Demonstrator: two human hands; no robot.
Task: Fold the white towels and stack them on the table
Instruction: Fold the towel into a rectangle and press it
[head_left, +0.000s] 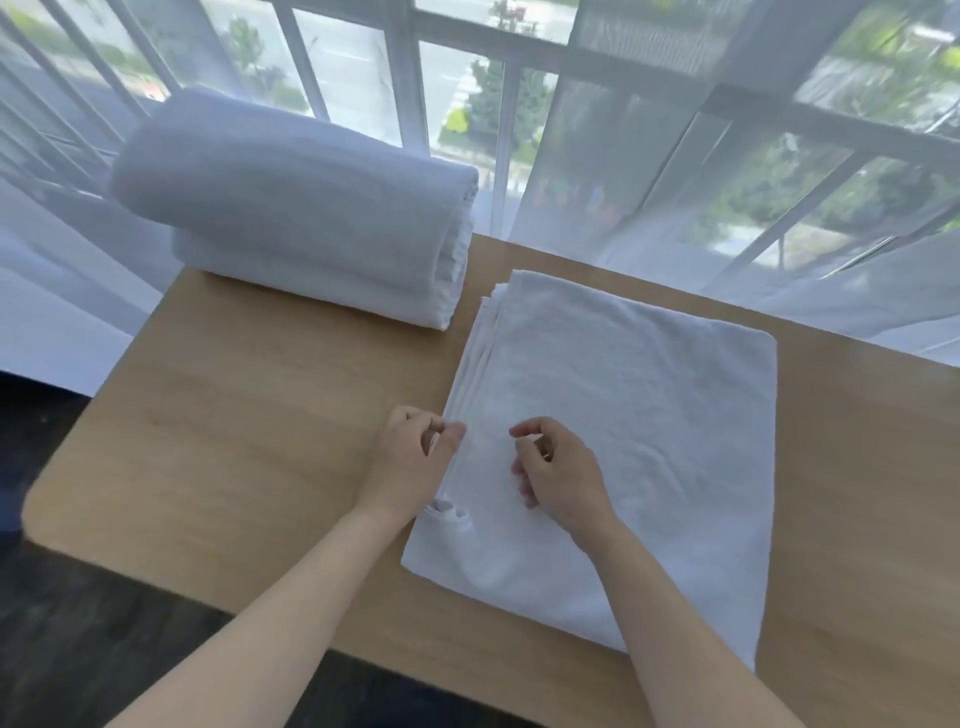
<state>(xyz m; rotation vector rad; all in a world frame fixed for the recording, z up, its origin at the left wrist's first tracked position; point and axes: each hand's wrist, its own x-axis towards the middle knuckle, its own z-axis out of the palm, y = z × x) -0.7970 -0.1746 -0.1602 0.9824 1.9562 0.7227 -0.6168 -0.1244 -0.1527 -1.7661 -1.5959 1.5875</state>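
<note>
Setting: wooden bench (234, 441) before a window (467, 78) hung with a sheer white curtain (675, 156). Item one: stack of folded white towels (301, 218), far left of the bench, rounded fold facing the viewer's left. Item two: flat folded towel (649, 415), right half of the bench, layered edges showing along its left side. Left hand (415, 457): forearm reaching in from below, fingers curled, grip pinching the flat towel's left edge between thumb and fingers. Right hand (556, 467): forearm crossing the towel's near corner, hand over the cloth, fingers curled; whether this grip holds fabric cannot be told.
</note>
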